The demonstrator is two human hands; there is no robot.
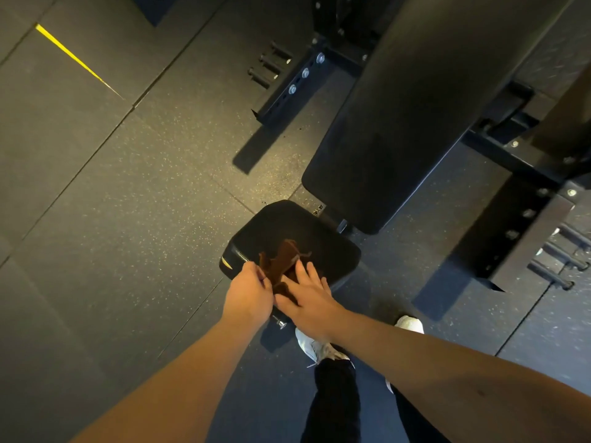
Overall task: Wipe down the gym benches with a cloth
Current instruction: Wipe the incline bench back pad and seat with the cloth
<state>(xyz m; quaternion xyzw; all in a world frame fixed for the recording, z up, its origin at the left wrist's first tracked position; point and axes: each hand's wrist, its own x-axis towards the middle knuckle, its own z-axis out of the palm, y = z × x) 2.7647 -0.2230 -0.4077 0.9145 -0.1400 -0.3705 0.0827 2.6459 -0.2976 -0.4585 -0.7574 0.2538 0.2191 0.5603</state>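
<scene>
A crumpled brown cloth (283, 259) lies on the small black seat pad (326, 247) of a gym bench. The long black back pad (399, 123) rises beyond it toward the upper right. My left hand (248, 290) pinches the cloth's near left edge with curled fingers. My right hand (308, 297) lies flat with straight fingers on the near part of the cloth and seat. Both hands hide the cloth's near end.
The bench's black steel frame (518, 174) with bolts flanks the back pad. Storage pegs (271, 67) stick out on the left, more pegs (563, 260) on the right. Speckled rubber floor (128, 203) carries a yellow line (68, 55). My white shoes (315, 346) stand below the seat.
</scene>
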